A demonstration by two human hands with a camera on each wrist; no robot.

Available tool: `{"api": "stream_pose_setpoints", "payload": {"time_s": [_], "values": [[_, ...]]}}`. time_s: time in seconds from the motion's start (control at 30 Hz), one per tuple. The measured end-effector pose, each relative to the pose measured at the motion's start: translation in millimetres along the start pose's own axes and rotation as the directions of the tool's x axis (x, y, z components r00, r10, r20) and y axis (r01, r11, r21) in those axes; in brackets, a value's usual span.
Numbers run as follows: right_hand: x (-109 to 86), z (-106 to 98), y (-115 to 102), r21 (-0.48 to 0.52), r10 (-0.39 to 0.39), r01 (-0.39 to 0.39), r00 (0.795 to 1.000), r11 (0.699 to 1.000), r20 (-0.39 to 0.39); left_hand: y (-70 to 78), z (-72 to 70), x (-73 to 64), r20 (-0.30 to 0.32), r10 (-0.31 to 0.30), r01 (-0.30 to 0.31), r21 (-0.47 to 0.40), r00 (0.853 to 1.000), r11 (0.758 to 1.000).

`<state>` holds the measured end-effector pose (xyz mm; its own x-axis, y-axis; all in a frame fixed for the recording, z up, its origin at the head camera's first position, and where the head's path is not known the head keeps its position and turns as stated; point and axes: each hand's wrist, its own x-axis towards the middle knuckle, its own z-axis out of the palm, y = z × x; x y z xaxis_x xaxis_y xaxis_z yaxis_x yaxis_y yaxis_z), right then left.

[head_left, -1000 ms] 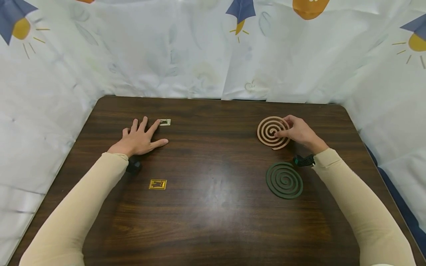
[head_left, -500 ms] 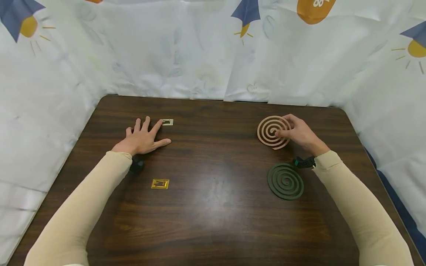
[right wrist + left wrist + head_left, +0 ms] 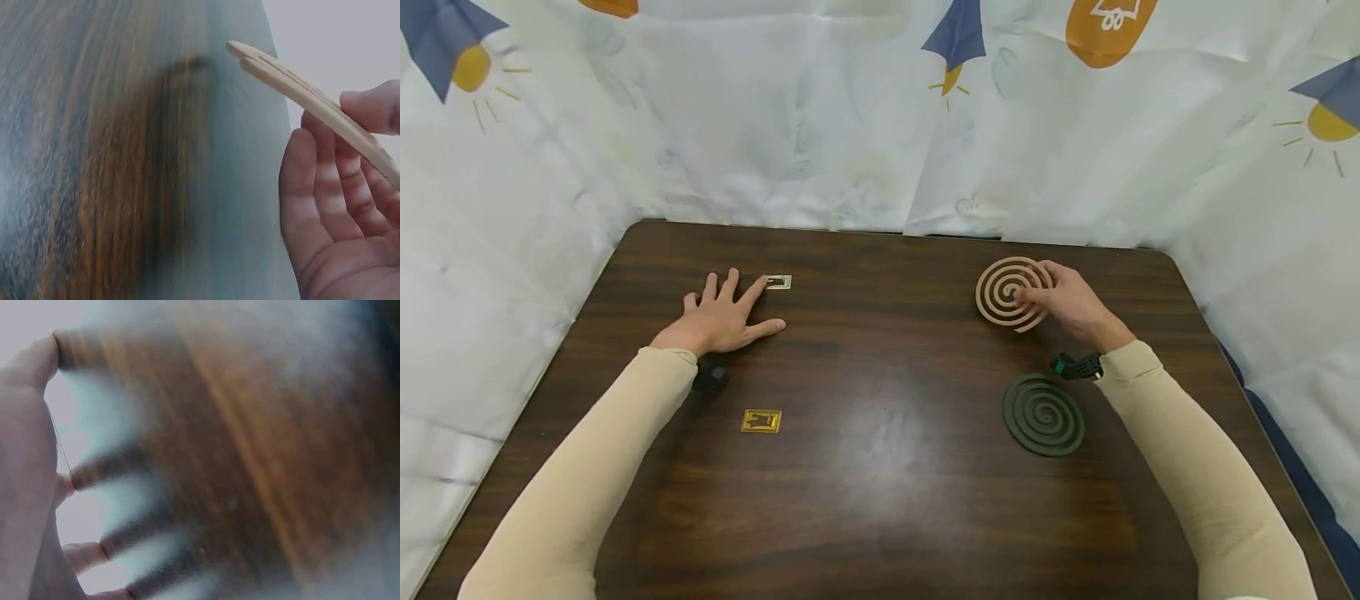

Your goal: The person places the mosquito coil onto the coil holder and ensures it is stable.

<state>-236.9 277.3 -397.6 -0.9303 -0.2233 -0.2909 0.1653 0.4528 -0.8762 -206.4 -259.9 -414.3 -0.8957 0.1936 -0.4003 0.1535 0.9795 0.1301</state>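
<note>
My right hand pinches a tan mosquito coil by its right side, thumb on top and fingers beneath. In the right wrist view the coil is seen edge-on, tilted and held up off the wood. A dark green mosquito coil lies flat on the table, nearer me. My left hand rests palm down with fingers spread, its index fingertip at a small silver coil stand. Closer to me lies a matching gold-coloured stand, flat. In the left wrist view the spread fingers touch the tabletop.
The dark wood table has rounded far corners. White patterned cloth hangs behind it and along both sides. A dark camera band sits on my right wrist, close above the green coil.
My right hand has raised the tan coil slightly and tilted it. The left hand has stayed by the silver stand. The head view has shifted a little.
</note>
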Motion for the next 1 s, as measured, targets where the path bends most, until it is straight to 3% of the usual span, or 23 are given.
{"api": "stream_pose_setpoints", "payload": {"time_s": [0.23,0.47,0.77,1.0], "values": [[-0.4,6,-6,0.053,0.013,-0.011,0.999,0.999,-0.031,-0.2,1.4,-2.3,0.004,-0.002,0.002,-0.006,1.0,1.0],[1.4,9,-15,0.174,0.009,0.004,0.997,0.985,-0.076,-0.4,-0.6,-0.1,0.019,-0.011,0.011,-0.007,1.0,1.0],[7.6,15,-29,0.391,0.036,0.009,0.993,0.92,-0.109,-0.8,-3.4,1.3,0.02,-0.015,0.015,-0.016,1.0,1.0],[14.5,20,-32,0.442,0.012,0.029,0.996,0.896,-0.09,1.7,-4.1,-0.8,0.034,-0.02,0.022,-0.045,0.999,0.999]]}}
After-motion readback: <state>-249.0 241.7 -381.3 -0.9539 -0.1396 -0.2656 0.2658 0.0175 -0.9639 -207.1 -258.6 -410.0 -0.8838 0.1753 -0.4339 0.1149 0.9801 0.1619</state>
